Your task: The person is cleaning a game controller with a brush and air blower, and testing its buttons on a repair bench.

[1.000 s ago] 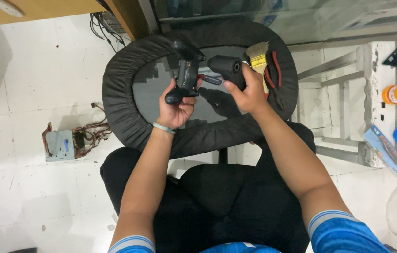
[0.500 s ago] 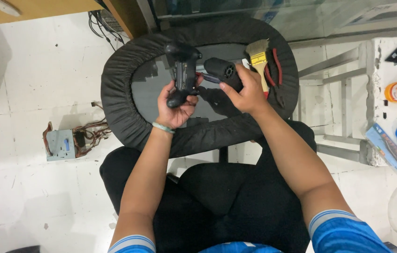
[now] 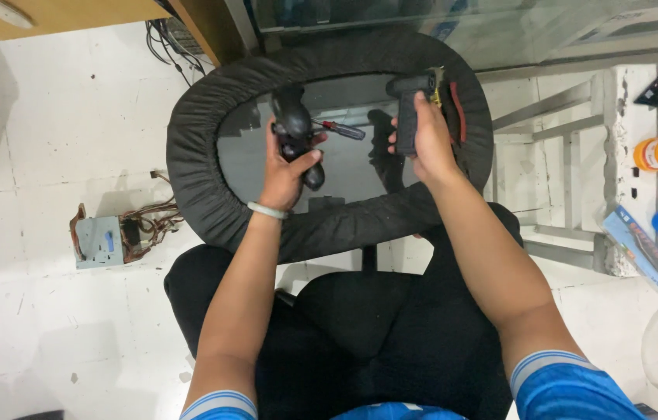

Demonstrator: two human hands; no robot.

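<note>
The two dark housing pieces having come apart, the left hand (image 3: 288, 167) is clamping one rigid, light-looking shell (image 3: 295, 132) above the tabletop (image 3: 329, 225) while the right hand (image 3: 420, 144) is gripping the handle piece (image 3: 406, 109), best held around its ribbed grip.

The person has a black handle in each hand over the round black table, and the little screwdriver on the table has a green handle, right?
Not quite: the head view shows the screwdriver has a red handle, not green. The left hand and right hand do each hold a black part over the round black table.
</note>
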